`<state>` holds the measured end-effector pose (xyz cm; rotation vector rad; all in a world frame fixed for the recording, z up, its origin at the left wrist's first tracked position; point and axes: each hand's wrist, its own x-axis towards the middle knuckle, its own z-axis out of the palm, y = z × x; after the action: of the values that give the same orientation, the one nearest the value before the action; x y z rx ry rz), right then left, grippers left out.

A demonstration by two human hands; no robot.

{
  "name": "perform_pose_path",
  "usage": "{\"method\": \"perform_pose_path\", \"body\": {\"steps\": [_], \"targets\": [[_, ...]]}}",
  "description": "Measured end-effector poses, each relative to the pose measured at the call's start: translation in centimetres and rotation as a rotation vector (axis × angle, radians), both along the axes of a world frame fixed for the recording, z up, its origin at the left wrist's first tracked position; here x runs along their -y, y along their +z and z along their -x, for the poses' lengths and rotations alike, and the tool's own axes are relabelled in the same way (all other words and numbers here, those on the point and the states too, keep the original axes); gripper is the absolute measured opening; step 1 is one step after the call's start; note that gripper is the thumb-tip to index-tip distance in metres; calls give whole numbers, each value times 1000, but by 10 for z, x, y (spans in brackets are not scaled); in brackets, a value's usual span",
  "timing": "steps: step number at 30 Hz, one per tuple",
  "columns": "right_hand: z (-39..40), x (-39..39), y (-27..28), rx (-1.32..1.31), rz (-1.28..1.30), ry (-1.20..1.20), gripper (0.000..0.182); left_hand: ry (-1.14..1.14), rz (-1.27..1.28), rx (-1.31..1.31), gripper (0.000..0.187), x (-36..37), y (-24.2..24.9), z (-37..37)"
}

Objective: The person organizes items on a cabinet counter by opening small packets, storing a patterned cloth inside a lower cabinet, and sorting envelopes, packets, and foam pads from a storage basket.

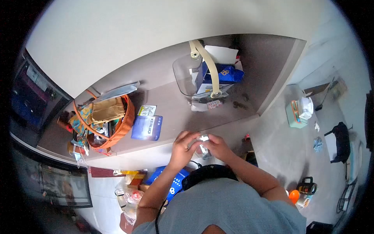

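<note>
Close in front of my body, my left hand point(184, 147) and my right hand point(218, 147) meet at the shelf's front edge. Pinched between their fingers is a small, shiny, white and clear object point(203, 138); its kind is too small to make out. Both hands are closed on it. Nearest on the shelf point(171, 113) lies a blue and white packet point(147, 128) printed "KERUIQI", left of my left hand. A yellow-green sachet point(147, 110) lies just behind that packet.
An orange basket point(126, 123) stuffed with pouches stands at the left of the shelf. Further back is a clear bin point(181, 78) with a cream handle, holding blue boxes. Bags lie on the floor below left. A tissue box point(294, 115) stands on the right surface.
</note>
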<state>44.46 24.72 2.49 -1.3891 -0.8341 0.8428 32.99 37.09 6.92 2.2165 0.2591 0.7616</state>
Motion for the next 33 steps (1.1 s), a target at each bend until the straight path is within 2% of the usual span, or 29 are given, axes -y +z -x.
{"method": "perform_pose_path", "body": {"steps": [2, 4, 7, 8, 10, 11, 13, 15, 18, 26, 28, 30, 31, 32, 33], "targets": [[3, 3, 10, -31, -9, 9, 17, 2, -8, 3, 22, -1, -7, 1], [4, 3, 9, -180, -8, 79, 21, 8, -17, 9, 21, 0, -9, 1], [2, 3, 5, -172, 35, 111, 24, 52, 14, -5, 17, 1, -9, 2], [1, 3, 3, -172, 35, 111, 24, 76, -47, 1, 15, 1, -10, 3], [0, 3, 3, 80, 98, 56, 27, 101, -107, 8, 14, 1, -9, 3], [1, 3, 4, 80, 99, 59, 27, 97, -190, 24, 13, 1, -7, 4], [5, 3, 10, -112, 0, 70, 30, 96, -273, 38, 12, 1, -4, 5], [1, 1, 3, -63, 38, 85, 31, 93, -492, 49, 14, 1, -3, 5], [2, 3, 8, -46, 85, 89, 32, 79, -616, 66, 16, 2, -4, 7], [-2, 3, -11, -35, 72, 101, 29, 16, -839, 43, 26, 3, -2, 10], [-4, 5, 1, -226, 175, 70, 26, 0, -851, 45, 26, 4, -5, 9], [0, 6, 13, -219, 171, 67, 25, 62, -569, 1, 18, 8, -10, 8], [1, 7, 16, -211, 166, 65, 25, 62, -569, 0, 18, 9, -16, 8], [1, 7, 15, -213, 167, 64, 25, 78, -240, -26, 14, 9, -24, 8], [1, 7, 11, -25, 109, 73, 25, 94, 90, -53, 10, 10, -25, 7]]}}
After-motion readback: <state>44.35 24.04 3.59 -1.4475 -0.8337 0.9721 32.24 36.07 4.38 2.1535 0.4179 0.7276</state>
